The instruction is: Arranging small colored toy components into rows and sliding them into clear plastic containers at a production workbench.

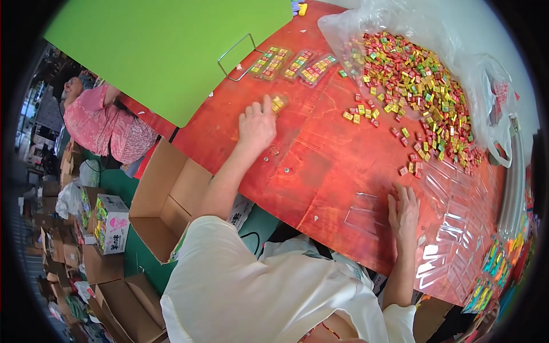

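Observation:
My left hand point(257, 124) is over the left part of the red table point(309, 166), its fingers closed at the edge of a small clear plastic tray point(278, 103) holding yellow pieces. That tray is slightly blurred and partly covered by the fingers. Beyond it lie several filled clear trays point(300, 64) with red, yellow and green pieces in rows. My right hand point(405, 208) rests low on the table with its fingers apart and nothing visible in them. Just left of it is an empty clear tray point(366, 216).
A heap of small wrapped pieces point(417, 86) spills from a clear plastic bag point(337, 28). Empty clear trays point(457, 211) are spread at the right. A green board point(171, 51) with a metal wire stand point(235, 56) covers the far left. An open carton point(166, 194) and another person point(106, 120) are left.

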Demonstrator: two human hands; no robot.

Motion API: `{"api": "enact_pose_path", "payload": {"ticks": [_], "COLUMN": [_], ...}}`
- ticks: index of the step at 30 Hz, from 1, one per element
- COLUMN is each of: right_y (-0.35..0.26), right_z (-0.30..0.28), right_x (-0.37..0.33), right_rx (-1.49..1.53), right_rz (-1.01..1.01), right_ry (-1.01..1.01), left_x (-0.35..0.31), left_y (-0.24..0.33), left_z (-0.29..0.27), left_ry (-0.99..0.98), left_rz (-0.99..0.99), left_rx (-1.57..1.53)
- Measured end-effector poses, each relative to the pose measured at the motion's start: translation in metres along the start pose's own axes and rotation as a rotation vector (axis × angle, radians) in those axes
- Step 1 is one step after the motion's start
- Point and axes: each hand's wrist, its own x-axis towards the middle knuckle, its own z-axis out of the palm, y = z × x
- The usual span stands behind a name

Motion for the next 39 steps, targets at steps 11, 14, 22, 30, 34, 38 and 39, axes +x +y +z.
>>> {"api": "enact_pose_path", "payload": {"ticks": [11,14,22,30,34,38,39], "right_y": [-0.001,0.01,-0.004,-0.013,0.003,0.028,0.031], "right_z": [-0.017,-0.022,0.002,0.007,0.008,0.015,0.015], "right_x": [-0.014,-0.032,-0.065,-0.032,-0.009,-0.003,-0.005], "right_rx": [0.023,0.01,-0.173,-0.197,-0.097,-0.14,-0.141], "right_rz": [0.072,0.087,-0.022,-0.001,0.094,0.213,0.208], "right_ry": [0.059,0.134,-0.088,-0.016,0.115,0.11,0.11], "left_x": [0.078,0.087,0.029,0.004,0.017,0.017,0.019], "left_y": [-0.091,-0.078,0.043,0.216,0.289,0.321,0.319], "left_z": [0.038,0.027,-0.001,-0.022,-0.009,0.002,0.003], "left_ry": [-0.051,-0.124,0.153,-0.083,-0.049,-0.101,-0.099], "left_rz": [-0.169,-0.264,0.405,0.875,1.058,1.173,1.169], "left_rx": [0.155,0.188,-0.313,-0.607,-0.579,-0.465,-0.465]}}
